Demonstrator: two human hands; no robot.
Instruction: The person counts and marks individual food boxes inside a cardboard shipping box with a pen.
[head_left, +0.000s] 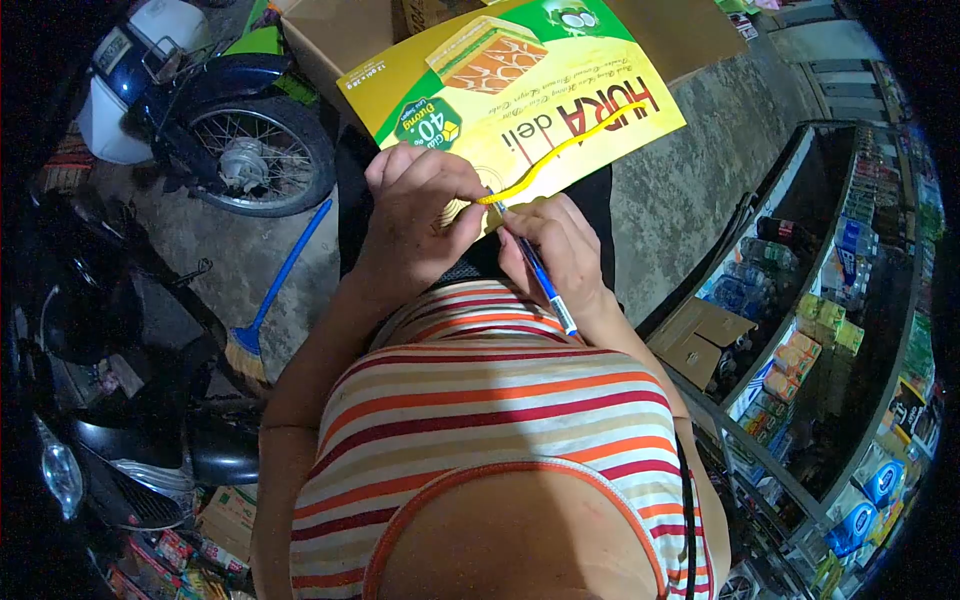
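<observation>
My left hand (420, 215) is closed, its thumb and forefinger pinching one end of a thin yellow cord (560, 151). The cord trails in a bend across a yellow and green cake box (600, 75) lettered "HURA deli", which lies in front of my body. In my right hand (560, 240) is a blue pen (541, 272), gripped near its tip, with its back end pointing toward my striped top. The pen's tip meets or nearly meets the pinched cord end; the fingers partly hide the spot.
An open cardboard box (700, 35) stands behind the cake box. To the left are a motorbike wheel (245, 155) and a blue-handled broom (290, 265) on the concrete floor. Shelves (800, 385) with bottles and cartons run along the right.
</observation>
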